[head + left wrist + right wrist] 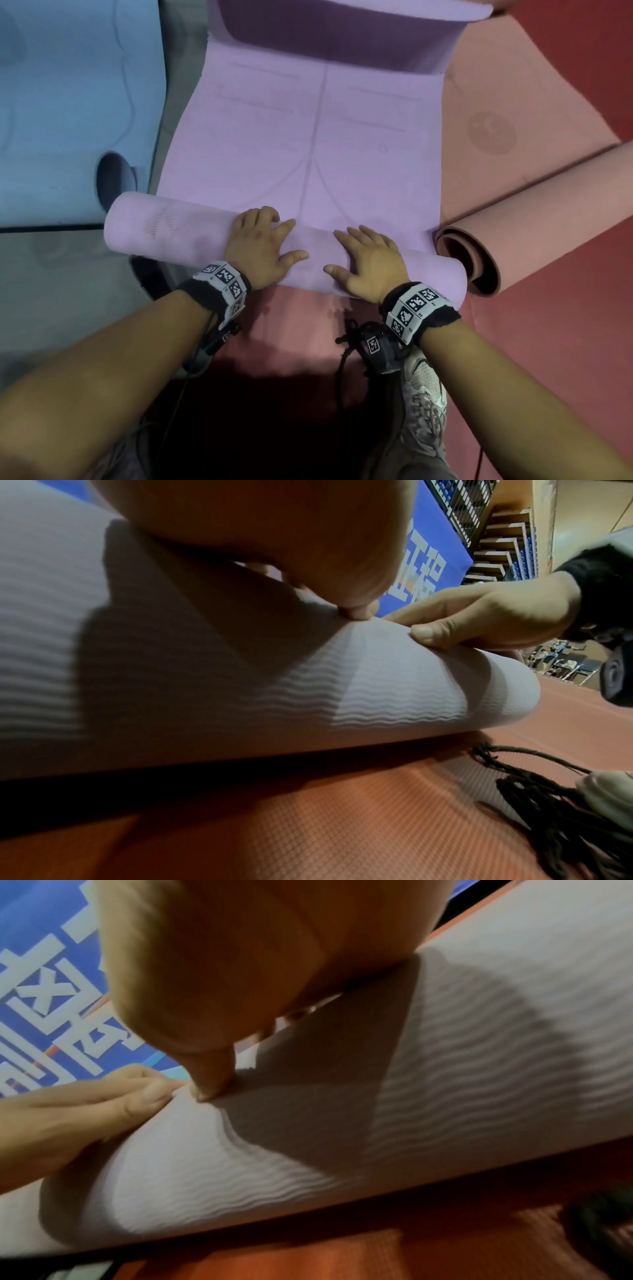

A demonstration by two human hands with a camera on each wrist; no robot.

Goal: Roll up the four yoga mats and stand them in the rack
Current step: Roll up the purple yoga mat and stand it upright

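A purple yoga mat lies lengthwise ahead of me. Its near end is wound into a thick roll [164, 226], and the flat part [308, 144] stretches away, with the far end curled up [342, 34]. My left hand [270, 236] and right hand [359, 246] press side by side on top of the roll, fingers spread and pointing away from me. In the left wrist view my left thumb [359, 610] touches the ribbed roll [377, 691]. The right wrist view has my right thumb [212, 1080] on the roll [479, 1042].
A pink mat [534, 212], partly rolled, lies at an angle on the right, its open end touching the purple roll. A blue mat [68, 102] lies flat on the left. My shoe [424, 387] and dangling cables are near the roll on the red floor [565, 325].
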